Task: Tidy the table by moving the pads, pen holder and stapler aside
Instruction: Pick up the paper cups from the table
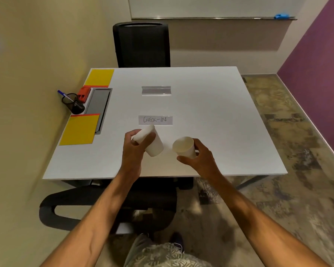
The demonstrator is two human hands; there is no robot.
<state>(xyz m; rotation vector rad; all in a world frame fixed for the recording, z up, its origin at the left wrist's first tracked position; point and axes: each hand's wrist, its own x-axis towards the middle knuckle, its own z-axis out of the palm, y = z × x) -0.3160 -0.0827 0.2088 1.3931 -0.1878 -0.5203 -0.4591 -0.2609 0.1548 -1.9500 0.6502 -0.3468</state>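
Note:
Two yellow pads lie along the left edge of the white table (210,112): one at the far corner (99,77), one nearer (79,130). A red stapler (83,93) sits between them beside a black mesh pen holder (73,103) with a blue pen in it. My left hand (132,149) grips a stack of white paper cups (152,140), tilted over the table's front middle. My right hand (198,159) holds a single white paper cup (184,147), its mouth turned toward me.
A "CHECK-IN" sign (155,120) stands just beyond my hands and a clear sign holder (156,90) further back. A grey cable tray (98,103) is set into the table's left side. Black chairs stand at the far side (142,45) and under the near edge (108,201).

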